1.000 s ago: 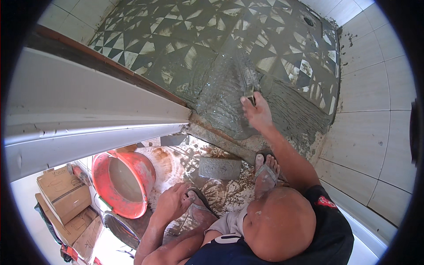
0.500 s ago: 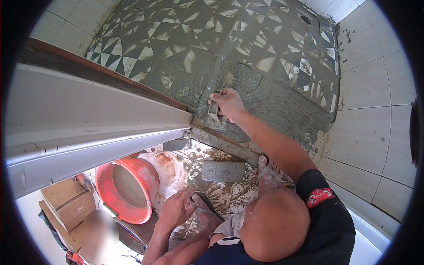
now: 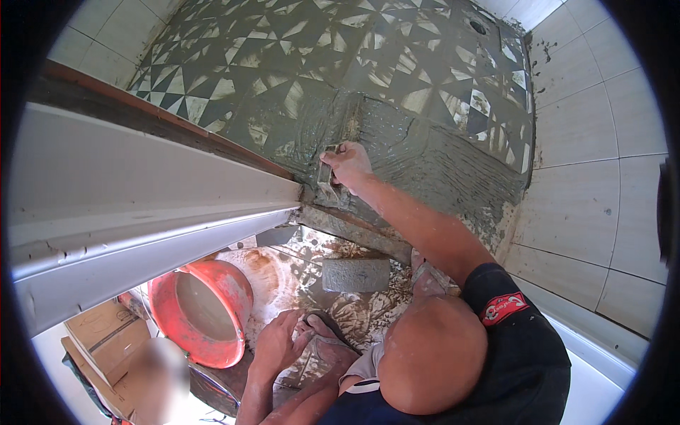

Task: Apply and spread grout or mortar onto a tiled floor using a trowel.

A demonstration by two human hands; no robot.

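Note:
My right hand [image 3: 346, 164] grips the handle of a trowel [image 3: 327, 185] smeared with grey mortar. The trowel lies on wet mortar [image 3: 386, 145] beside the door frame's lower corner, just past the raised threshold [image 3: 354, 230]. Ridged, wavy marks run through the mortar to the right of the hand. My left hand [image 3: 275, 343] hangs low near a sandalled foot [image 3: 326, 331], with its fingers loosely stretched and nothing visible in them. A bent knee [image 3: 435, 354] fills the lower middle.
Patterned tiles [image 3: 297, 99] smeared with grey cover the floor beyond, with a round drain [image 3: 477, 27] at far right. A red bucket [image 3: 244, 290] of murky water stands at left, near a grey block [image 3: 356, 275]. Cardboard boxes [image 3: 106, 333], a white door frame [image 3: 156, 177] and tiled wall [image 3: 577, 205] flank me.
The trowel and my right hand have slid slightly left toward the door frame. My left hand stays in much the same place. The whole view has shifted a little.

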